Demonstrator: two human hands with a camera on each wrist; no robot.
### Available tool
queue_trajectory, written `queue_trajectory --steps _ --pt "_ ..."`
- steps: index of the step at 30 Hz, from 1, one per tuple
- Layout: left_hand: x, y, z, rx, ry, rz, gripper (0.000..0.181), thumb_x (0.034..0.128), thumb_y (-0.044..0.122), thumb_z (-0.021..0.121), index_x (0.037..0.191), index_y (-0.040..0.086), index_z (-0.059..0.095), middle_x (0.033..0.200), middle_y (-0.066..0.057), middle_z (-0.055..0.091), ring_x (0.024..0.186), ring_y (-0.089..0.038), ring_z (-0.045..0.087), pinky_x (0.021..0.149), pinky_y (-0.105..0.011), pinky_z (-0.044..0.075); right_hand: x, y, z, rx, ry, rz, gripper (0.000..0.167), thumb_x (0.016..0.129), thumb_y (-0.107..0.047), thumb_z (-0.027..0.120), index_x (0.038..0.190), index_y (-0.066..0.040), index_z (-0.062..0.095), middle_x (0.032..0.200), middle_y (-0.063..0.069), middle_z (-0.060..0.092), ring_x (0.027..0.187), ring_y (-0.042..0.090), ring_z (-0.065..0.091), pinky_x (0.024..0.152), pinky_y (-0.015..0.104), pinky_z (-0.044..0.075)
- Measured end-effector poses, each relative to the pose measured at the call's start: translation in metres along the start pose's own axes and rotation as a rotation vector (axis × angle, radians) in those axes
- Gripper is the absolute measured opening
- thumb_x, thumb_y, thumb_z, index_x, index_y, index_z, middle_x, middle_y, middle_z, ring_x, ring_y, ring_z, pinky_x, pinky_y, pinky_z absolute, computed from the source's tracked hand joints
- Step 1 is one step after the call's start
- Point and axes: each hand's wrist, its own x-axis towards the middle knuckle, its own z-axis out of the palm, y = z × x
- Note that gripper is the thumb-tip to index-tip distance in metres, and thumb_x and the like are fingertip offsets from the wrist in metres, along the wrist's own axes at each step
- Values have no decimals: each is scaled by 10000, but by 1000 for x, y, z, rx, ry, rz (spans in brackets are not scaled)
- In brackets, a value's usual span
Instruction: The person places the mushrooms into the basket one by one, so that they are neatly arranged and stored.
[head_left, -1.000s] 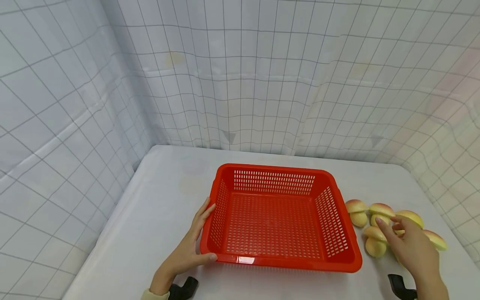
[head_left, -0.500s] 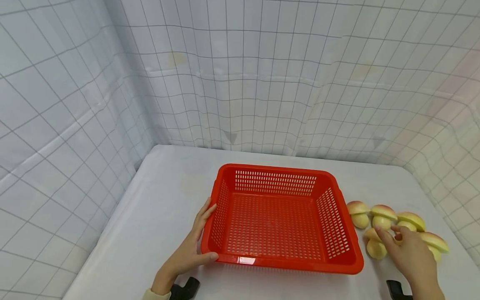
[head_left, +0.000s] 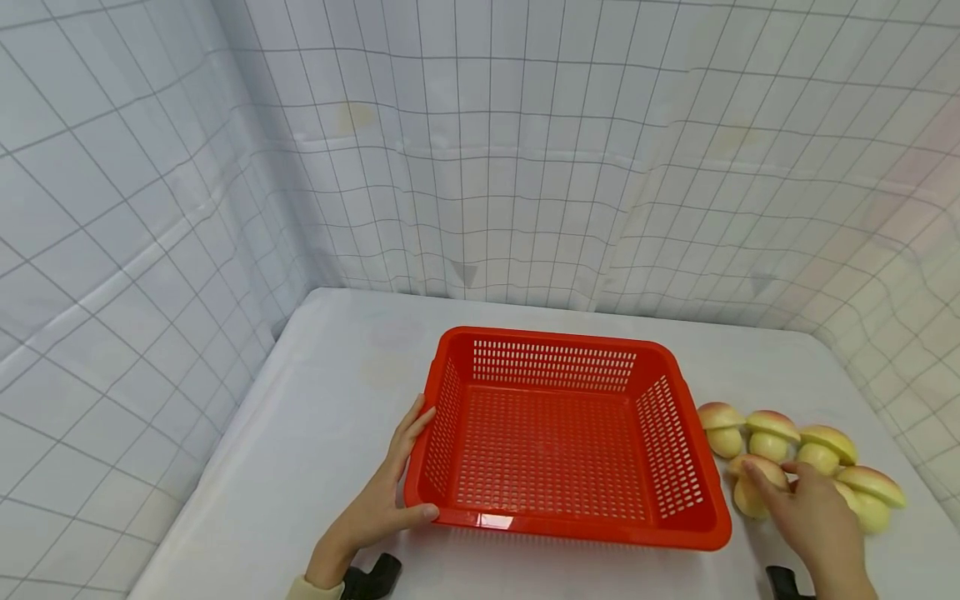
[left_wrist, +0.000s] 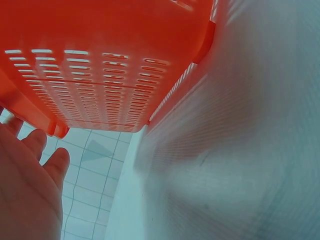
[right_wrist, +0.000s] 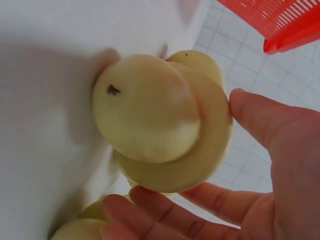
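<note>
A red plastic basket (head_left: 547, 454) with slotted walls stands in the middle of the table. My left hand (head_left: 381, 504) rests against its left front corner, thumb on the front rim and straight fingers along the left side. To the basket's right my right hand (head_left: 813, 517) pinches the cap of a yellowish mushroom (right_wrist: 145, 110). The right wrist view shows the thumb on one side of the cap and the fingertips on the other. That mushroom appears to stand on its stem on the table. Several similar red-and-yellow mushrooms (head_left: 772, 427) stand around it; my hand partly hides one.
A white cloth covers the table (head_left: 315, 400). Grid-patterned white curtains (head_left: 525, 167) hang behind it and at both sides. The basket's right wall stands close to the nearest mushroom (head_left: 722, 421).
My right hand has moved slightly left and down to the front-left mushroom, and its thumb and fingers now lie on the cap. The left hand and basket stay put.
</note>
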Motion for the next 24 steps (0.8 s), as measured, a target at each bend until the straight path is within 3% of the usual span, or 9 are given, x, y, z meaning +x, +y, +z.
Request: queue_trajectory --steps 8,18,24 --pt "0 0 0 0 -2 4 1031 705 189 753 1528 176 133 1575 10 -62 1422 -210 0 1009 -415 340 1 -2 4 -9 -117 38 915 906 -664 351 1277 173 338 941 279 606 743 339 598 576 448 462" --pt "0 1 2 -43 19 -20 1029 700 177 752 1527 189 141 1574 31 -56 1417 -177 25 950 -315 395 4 1 9 46 -143 77 945 886 -694 347 1320 145 306 1112 363 550 914 495 562 642 488 465" --pt "0 0 4 -67 22 -26 1012 709 166 732 1527 187 136 1572 37 -65 1413 -166 40 933 -363 418 5 5 10 100 -133 73 930 881 -674 404 1325 139 327 1174 381 513 998 519 529 680 501 475"
